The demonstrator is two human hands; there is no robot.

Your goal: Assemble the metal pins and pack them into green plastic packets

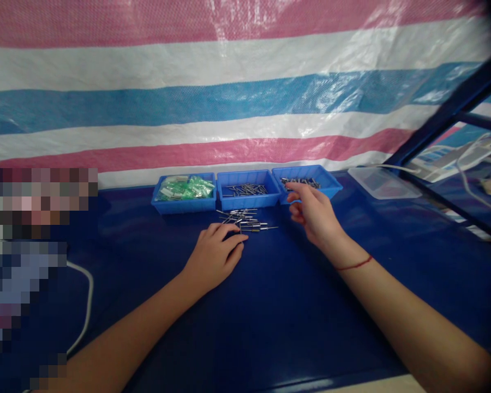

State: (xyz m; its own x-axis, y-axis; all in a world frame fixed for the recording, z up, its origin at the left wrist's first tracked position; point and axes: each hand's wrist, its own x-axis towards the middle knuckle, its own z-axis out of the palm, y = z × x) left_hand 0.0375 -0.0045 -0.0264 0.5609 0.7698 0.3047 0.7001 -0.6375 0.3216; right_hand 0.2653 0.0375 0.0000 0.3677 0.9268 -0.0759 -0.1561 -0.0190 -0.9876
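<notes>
My left hand [216, 254] rests palm down on the dark blue tabletop, at the near edge of a loose pile of silver blind rivets [245, 220]. Its fingertips close around what looks like one thin rivet [241, 233], partly hidden by the fingers. My right hand [313, 213] hovers at the near rim of the right blue bin [331, 188], which holds small metal parts [311, 183]. The index finger stretches out over that bin while the other fingers are loosely bent apart; nothing shows in them. The middle blue bin [245, 203] contains thin metal pins or rivets [247, 189].
The left blue bin [184, 206] holds green-and-clear plastic packets [186, 188]. A translucent lid [384, 183] lies right of the bins, by a dark metal frame [445, 114]. A white cable [90, 295] curves at left, near a blurred-out area. A striped sheet [229, 103] hangs behind.
</notes>
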